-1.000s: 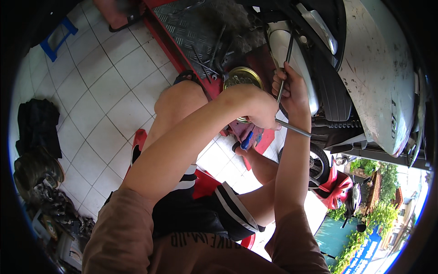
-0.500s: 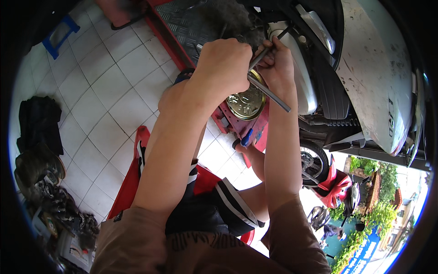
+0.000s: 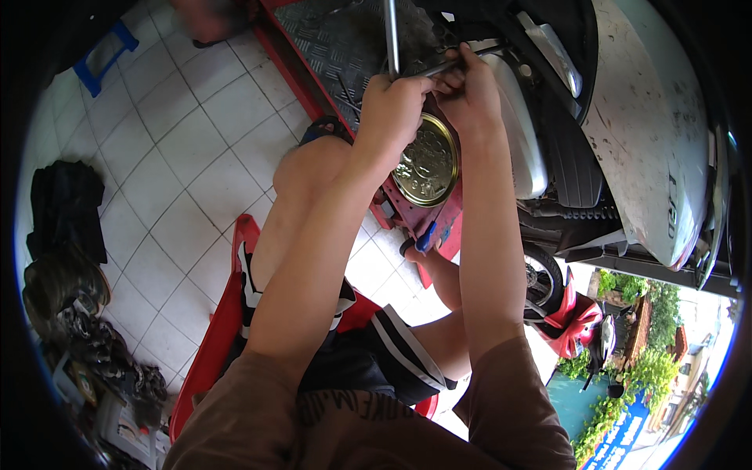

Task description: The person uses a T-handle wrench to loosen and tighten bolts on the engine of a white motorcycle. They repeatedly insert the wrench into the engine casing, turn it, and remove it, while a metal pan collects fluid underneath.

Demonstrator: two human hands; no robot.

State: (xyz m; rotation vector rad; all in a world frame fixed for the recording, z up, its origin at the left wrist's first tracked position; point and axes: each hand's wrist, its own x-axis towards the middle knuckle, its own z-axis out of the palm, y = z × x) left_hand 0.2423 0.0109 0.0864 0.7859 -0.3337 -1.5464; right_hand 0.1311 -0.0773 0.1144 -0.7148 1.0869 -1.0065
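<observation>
My left hand [image 3: 394, 113] is closed around the handle of a steel T-handle wrench [image 3: 392, 39], one arm of which points up away from me. The shaft runs right from this fist to my right hand [image 3: 471, 92], whose fingers close around it close to the motorcycle. Beyond the right fingers the shaft reaches the side of the motorcycle [image 3: 525, 153], by a rounded silver cover; its tip is hard to make out. Below my hands a round gold-coloured metal tray [image 3: 425, 166] holds small parts that I cannot tell apart.
A red lift platform [image 3: 301, 86] with a tread-plate top carries the motorcycle and tray. A blue-handled tool [image 3: 426, 235] lies near the tray. I sit on a red chair [image 3: 205, 345]. A blue stool [image 3: 107, 59] and dark parts [image 3: 86, 329] stand left on the tiled floor.
My left hand has turned the wrench handle, so its visible arm has swung from pointing lower right to pointing up. The right hand has stayed on the shaft, shifting slightly upward.
</observation>
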